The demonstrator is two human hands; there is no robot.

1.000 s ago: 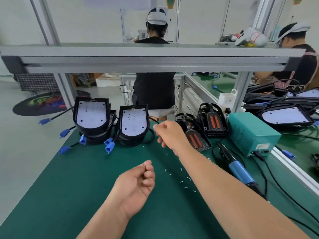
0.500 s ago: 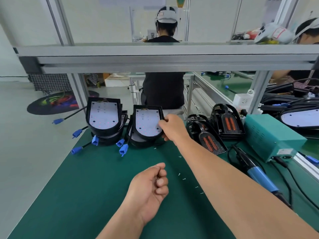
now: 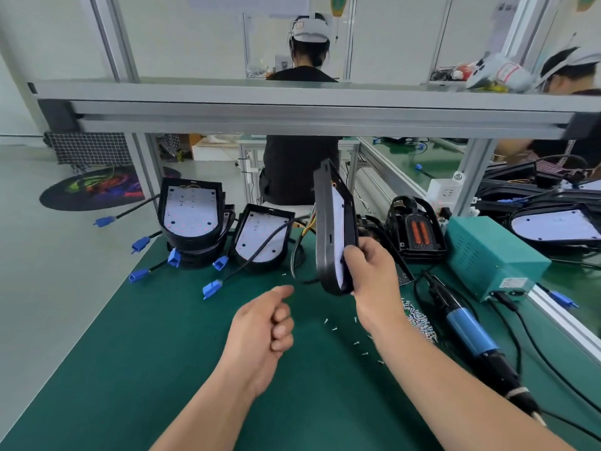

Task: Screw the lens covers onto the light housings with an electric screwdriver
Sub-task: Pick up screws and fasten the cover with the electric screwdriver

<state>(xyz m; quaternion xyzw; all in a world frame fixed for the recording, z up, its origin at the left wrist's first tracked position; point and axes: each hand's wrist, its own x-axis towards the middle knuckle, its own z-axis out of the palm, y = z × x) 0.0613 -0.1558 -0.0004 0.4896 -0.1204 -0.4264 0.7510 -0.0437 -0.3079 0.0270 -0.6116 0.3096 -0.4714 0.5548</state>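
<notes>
Black light housing with white LED board (image 3: 335, 229): held up, upright on edge, board facing right.
Other black housings (image 3: 190, 216): stacked, tilted, far left.
Blue-and-black electric screwdriver (image 3: 468, 330): lying flat at right.
Silver screws (image 3: 419, 320): scattered just beside it.

Matt black plastic rim, smooth white board on light housing (image 3: 325, 229) in right hand (image 3: 374, 271). Below hand, mat (image 3: 130, 353): matt green. Right of hand, screwdriver (image 3: 468, 330): glossy blue grip. Beside wrist, screws (image 3: 419, 320): shiny metal.

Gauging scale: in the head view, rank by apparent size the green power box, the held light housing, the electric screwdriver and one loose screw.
1. green power box
2-3. held light housing and electric screwdriver: look alike; housing seen edge-on, so unsure
4. loose screw
</notes>
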